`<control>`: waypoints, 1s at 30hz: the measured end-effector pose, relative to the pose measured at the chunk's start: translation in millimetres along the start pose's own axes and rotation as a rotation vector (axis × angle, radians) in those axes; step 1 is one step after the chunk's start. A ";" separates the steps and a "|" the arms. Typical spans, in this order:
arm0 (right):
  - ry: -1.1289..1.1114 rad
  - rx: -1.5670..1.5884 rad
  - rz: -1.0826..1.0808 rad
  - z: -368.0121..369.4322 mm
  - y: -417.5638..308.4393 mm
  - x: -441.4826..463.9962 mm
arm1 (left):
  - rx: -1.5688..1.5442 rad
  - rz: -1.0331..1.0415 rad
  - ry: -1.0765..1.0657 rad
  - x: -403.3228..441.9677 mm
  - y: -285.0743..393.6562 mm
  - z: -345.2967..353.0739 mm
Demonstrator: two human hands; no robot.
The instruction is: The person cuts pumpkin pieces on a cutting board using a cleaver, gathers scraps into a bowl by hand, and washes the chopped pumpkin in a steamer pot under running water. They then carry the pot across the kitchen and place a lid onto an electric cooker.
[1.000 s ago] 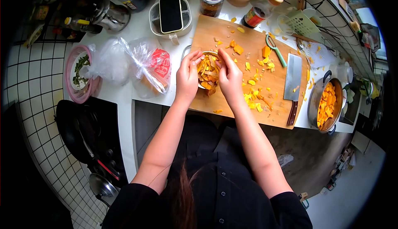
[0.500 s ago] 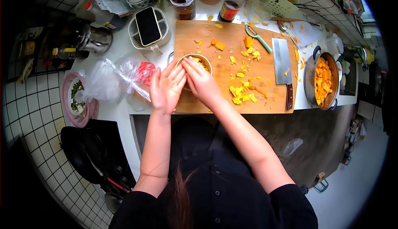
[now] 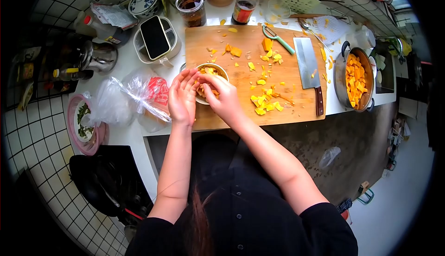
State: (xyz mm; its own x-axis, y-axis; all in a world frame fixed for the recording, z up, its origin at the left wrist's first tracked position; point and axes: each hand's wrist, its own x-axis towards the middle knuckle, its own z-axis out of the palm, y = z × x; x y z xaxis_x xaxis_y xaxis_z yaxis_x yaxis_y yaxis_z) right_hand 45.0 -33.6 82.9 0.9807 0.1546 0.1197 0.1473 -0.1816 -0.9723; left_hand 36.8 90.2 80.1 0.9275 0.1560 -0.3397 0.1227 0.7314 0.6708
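Sitting far to the left, a pink basket (image 3: 102, 134) holds a white plate (image 3: 85, 138) with green bits on it. Next come puffy plastic bags (image 3: 155, 91) on the white tabletop (image 3: 125, 138). One bag is near the left hand (image 3: 183, 101), so small moves there are best, to not bump it.

The left hand's grip is spread, with the palm showing and the fingers a little bent. I see nothing in it. The bowl (image 3: 226, 74) stands on the left part of the wooden board (image 3: 204, 38), below both hands, with orange and yellow peels (image 3: 209, 70) inside. Hands low over it give any loose bits a short drop. A bit more toward the middle might be better, since the left hand hangs partly past the rim. Soft moves would help too, so the bowl does not tip.

The right hand (image 3: 221, 97) comes in over the bowl's near side. Its grip is loose, thumb away from the fingers, with nothing seen pinched. I cannot tell if its fingertips touch the left ones.

Farther right, yellow scraps (image 3: 265, 102) lie on the board, then a green peeler (image 3: 283, 44), then a cleaver (image 3: 306, 63). It is wise to mind that blade. Last is a pot (image 3: 340, 82) of orange chunks (image 3: 355, 80).
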 end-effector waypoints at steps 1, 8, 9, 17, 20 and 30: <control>0.001 -0.039 -0.047 -2.8 -2.7 2.3 | 0.082 0.028 0.001 0.3 -0.5 -2.1; 0.200 -0.348 -0.144 -61.7 4.4 -6.2 | 0.731 0.116 0.017 -9.6 10.0 -24.6; 0.246 -0.392 -0.109 -77.9 16.6 -16.6 | 0.838 0.121 0.024 -12.4 11.3 -26.9; 0.406 -0.682 0.239 -180.6 114.7 -126.2 | 1.194 -0.399 -0.035 -26.0 8.3 -52.0; 0.358 -0.777 0.238 -170.7 125.9 -129.5 | 0.976 -0.515 0.014 -23.1 -4.3 -61.5; 0.247 -0.757 0.235 -121.7 112.0 -91.4 | 0.517 -0.732 -0.013 -24.8 -28.6 -50.2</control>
State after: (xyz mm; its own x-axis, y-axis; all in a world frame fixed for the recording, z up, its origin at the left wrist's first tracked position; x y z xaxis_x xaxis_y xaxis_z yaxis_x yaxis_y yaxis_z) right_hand -12.5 -186.3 -12.4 0.9837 -0.1706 0.0564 -0.1049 -0.8004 -0.5903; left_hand -7.4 98.7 36.2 0.5577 -0.2419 -0.7941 0.8262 0.2536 0.5030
